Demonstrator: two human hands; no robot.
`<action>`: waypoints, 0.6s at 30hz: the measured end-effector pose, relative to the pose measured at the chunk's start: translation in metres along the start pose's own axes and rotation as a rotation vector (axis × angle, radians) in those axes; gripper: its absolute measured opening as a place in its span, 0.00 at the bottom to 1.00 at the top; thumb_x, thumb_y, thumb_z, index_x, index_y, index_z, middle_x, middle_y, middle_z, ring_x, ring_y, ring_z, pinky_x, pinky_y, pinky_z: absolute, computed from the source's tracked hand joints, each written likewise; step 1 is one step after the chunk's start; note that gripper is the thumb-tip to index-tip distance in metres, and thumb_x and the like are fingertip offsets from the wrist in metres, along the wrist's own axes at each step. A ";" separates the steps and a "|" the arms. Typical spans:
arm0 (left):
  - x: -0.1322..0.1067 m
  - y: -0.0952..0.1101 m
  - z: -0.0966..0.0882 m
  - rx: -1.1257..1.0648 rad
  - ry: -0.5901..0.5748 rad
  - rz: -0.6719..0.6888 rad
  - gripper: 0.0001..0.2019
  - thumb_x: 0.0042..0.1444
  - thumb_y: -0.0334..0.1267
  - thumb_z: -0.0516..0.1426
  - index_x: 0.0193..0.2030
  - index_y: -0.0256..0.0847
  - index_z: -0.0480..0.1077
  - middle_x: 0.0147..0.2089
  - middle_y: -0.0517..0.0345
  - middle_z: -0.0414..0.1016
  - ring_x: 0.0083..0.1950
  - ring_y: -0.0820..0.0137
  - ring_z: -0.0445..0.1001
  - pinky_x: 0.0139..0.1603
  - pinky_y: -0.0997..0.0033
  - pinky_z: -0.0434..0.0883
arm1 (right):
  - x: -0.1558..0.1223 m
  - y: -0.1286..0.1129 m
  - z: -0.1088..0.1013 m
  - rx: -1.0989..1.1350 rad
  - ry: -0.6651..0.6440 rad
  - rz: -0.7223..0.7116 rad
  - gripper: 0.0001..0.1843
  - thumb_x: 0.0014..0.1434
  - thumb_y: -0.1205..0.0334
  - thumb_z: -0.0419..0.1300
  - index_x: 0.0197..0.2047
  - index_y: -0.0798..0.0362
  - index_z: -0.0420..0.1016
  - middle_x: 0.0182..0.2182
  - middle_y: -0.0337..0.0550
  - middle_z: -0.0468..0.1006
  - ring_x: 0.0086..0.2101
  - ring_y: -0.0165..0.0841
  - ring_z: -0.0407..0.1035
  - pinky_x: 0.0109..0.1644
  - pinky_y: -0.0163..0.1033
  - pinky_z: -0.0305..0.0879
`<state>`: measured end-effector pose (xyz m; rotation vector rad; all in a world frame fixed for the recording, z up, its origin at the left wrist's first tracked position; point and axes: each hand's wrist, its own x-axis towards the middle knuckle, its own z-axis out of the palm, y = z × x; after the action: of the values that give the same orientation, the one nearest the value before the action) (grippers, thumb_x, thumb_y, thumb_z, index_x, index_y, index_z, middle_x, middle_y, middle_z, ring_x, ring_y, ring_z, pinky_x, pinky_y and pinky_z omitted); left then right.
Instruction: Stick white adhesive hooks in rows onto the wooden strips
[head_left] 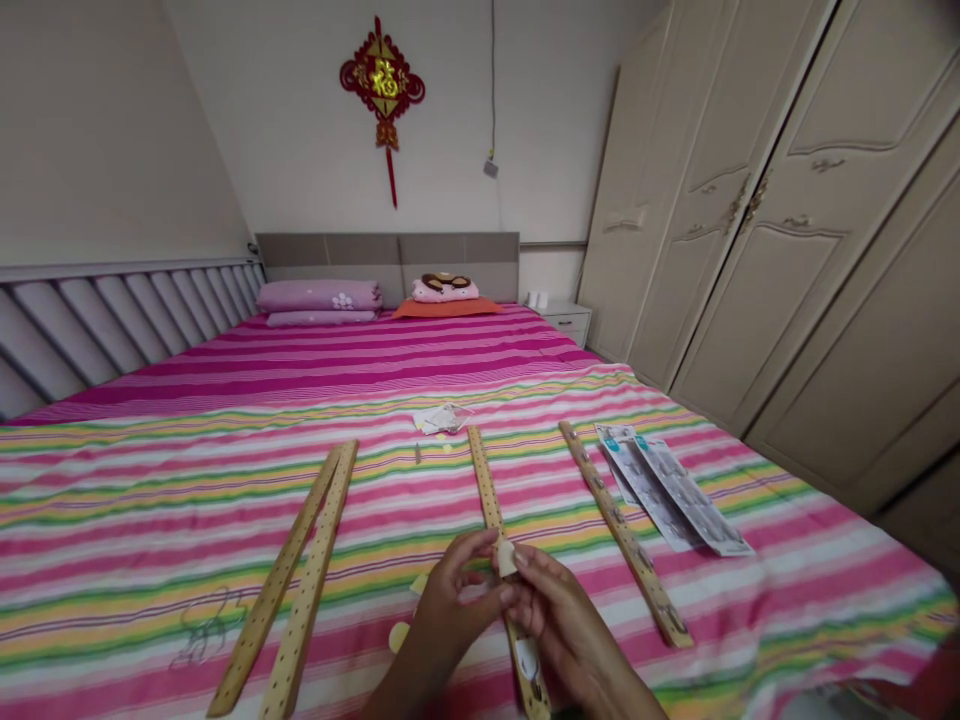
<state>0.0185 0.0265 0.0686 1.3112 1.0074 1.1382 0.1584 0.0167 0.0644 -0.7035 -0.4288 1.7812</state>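
Both my hands meet low in the middle of the view, above a wooden perforated strip lying on the striped bed sheet. My left hand and my right hand pinch together on a small pale round piece held between the fingertips. A white piece sits on the strip just below my right hand. Two small yellowish round bits lie on the sheet beside my left wrist.
Two more perforated strips lie crossed at the left, another strip at the right. Printed leaflets lie right of it, a small plastic packet farther up. Pillows, a nightstand and wardrobe doors lie beyond.
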 end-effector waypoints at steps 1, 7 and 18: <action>-0.001 -0.001 0.001 0.041 0.001 0.026 0.24 0.40 0.30 0.64 0.48 0.46 0.72 0.50 0.52 0.71 0.51 0.60 0.68 0.45 0.69 0.68 | -0.001 0.001 0.001 0.015 -0.010 0.015 0.09 0.46 0.66 0.68 0.31 0.56 0.74 0.20 0.37 0.75 0.20 0.26 0.70 0.24 0.29 0.65; -0.003 0.004 0.006 0.129 -0.008 0.055 0.17 0.43 0.30 0.61 0.43 0.45 0.73 0.45 0.53 0.72 0.46 0.62 0.71 0.42 0.70 0.69 | -0.008 0.003 0.003 0.009 -0.055 0.028 0.08 0.47 0.66 0.67 0.31 0.59 0.75 0.21 0.40 0.76 0.20 0.26 0.70 0.24 0.29 0.66; -0.005 -0.001 -0.003 -0.170 -0.008 -0.121 0.13 0.42 0.39 0.65 0.37 0.40 0.75 0.38 0.53 0.77 0.41 0.64 0.73 0.42 0.69 0.69 | -0.015 0.000 0.003 -0.104 -0.075 0.004 0.12 0.46 0.67 0.68 0.37 0.60 0.76 0.26 0.42 0.78 0.23 0.26 0.71 0.28 0.29 0.68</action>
<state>0.0144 0.0225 0.0676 1.1041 0.9495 1.1007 0.1598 0.0032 0.0702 -0.7122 -0.5745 1.8027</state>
